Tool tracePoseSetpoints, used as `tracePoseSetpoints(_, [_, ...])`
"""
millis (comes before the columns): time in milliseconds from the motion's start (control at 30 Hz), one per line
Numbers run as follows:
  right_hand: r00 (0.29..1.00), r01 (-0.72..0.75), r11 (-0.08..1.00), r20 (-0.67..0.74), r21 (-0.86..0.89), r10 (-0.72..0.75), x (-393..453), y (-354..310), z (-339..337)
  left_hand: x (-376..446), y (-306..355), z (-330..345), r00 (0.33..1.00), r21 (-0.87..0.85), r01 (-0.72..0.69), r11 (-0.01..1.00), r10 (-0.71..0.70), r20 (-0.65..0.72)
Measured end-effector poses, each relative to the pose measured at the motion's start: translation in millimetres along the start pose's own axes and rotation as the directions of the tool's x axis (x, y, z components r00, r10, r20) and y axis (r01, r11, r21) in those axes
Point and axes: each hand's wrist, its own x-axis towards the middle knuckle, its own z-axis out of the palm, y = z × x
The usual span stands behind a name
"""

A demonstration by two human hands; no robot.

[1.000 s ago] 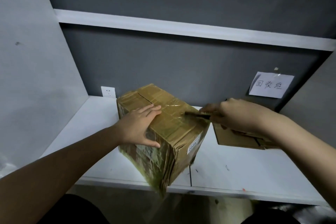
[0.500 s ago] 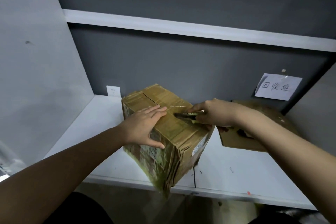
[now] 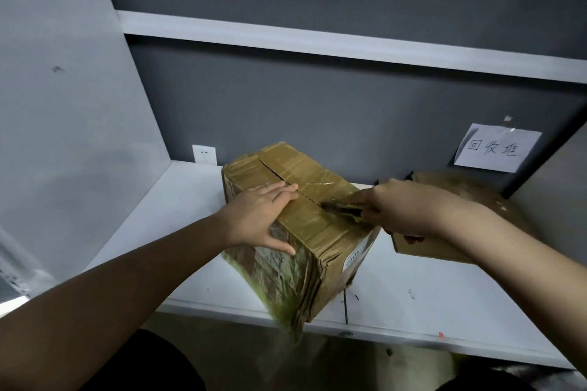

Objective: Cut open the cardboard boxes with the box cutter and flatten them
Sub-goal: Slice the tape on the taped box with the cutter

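- Taped cardboard box [image 3: 317, 228] sits on white shelf [image 3: 444, 305], near corner overhanging the front edge.
- Left hand [image 3: 263, 219] flat on box top, fingers straight, thumb down the side.
- Right hand [image 3: 403, 209] grips box cutter [image 3: 341, 209], blade tip at the top centre seam.
- Second cardboard box [image 3: 460, 200] right of the taped box, behind the right arm.
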Motion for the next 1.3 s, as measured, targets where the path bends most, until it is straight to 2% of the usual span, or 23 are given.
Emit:
tracePoseSetpoints(67, [0.999, 0.008, 0.997, -0.041, -0.079, -0.011, -4, 1, 6, 1, 1, -1, 1.000, 0.002, -0.002, 1.000, 0.002, 0.004])
tracePoseSetpoints(233, [0.999, 0.039, 0.996, -0.028, -0.076, -0.041, -19, 4, 2, 0, 2, -2, 1.000, 0.022, -0.002, 1.000, 0.002, 0.015])
tracePoseSetpoints(500, [1.000, 0.007, 0.995, -0.014, -0.097, -0.009, -44, 5, 3, -1, 0, -3, 1.000, 0.014, -0.020, 1.000, 0.020, 0.017])
tracePoseSetpoints(667, [0.999, 0.014, 0.999, -0.031, -0.044, -0.015, -60, 9, 9, -2, -3, -1, 1.000, -0.003, -0.022, 1.000, 0.022, 0.003])
tracePoseSetpoints(1033, [0.992, -0.086, 0.984, -0.103, -0.158, 0.070, -81, 10, 23, 0, -2, 1, 1.000, 0.005, -0.027, 1.000, 0.027, -0.005])
tracePoseSetpoints(1167, [0.988, -0.114, 0.983, -0.116, -0.145, 0.098, -87, 9, 29, 2, -1, 2, 1.000, 0.024, -0.027, 0.999, 0.027, 0.012])
tracePoseSetpoints(1300, [0.992, -0.116, 0.986, -0.068, -0.122, 0.109, -83, 13, 20, 5, 1, 2, 1.000, 0.040, -0.027, 0.999, 0.027, 0.013])
